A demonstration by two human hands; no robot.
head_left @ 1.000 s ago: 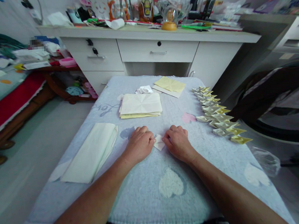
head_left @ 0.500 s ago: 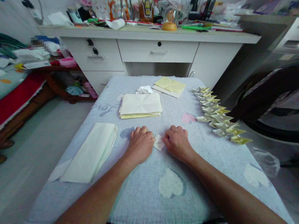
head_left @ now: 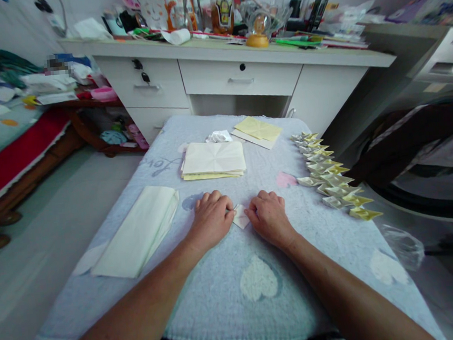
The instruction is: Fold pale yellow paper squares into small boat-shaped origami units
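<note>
While the left hand (head_left: pixel 214 218) is pinching the left edge of a small folded paper (head_left: pixel 241 219), the right hand (head_left: pixel 269 214) is touching the opposite edge with curled fingers; whether these are gripping the paper is not showing clearly. The folded paper is lying between the hands on a blue-grey cloth (head_left: pixel 230 302), one corner pointing toward the person. Beyond the hands, a stack of creased sheets (head_left: pixel 213 158) is lying flat, with a crumpled white tissue (head_left: pixel 218 137) sitting just behind it. A yellow sheet (head_left: pixel 261 128) is partly covering a white one farther right. A long folded paper bundle (head_left: pixel 137 233) is resting at the left, and folded paper boats (head_left: pixel 332 176) are lining the right edge. A white desk (head_left: pixel 238 81) is standing behind.
</note>
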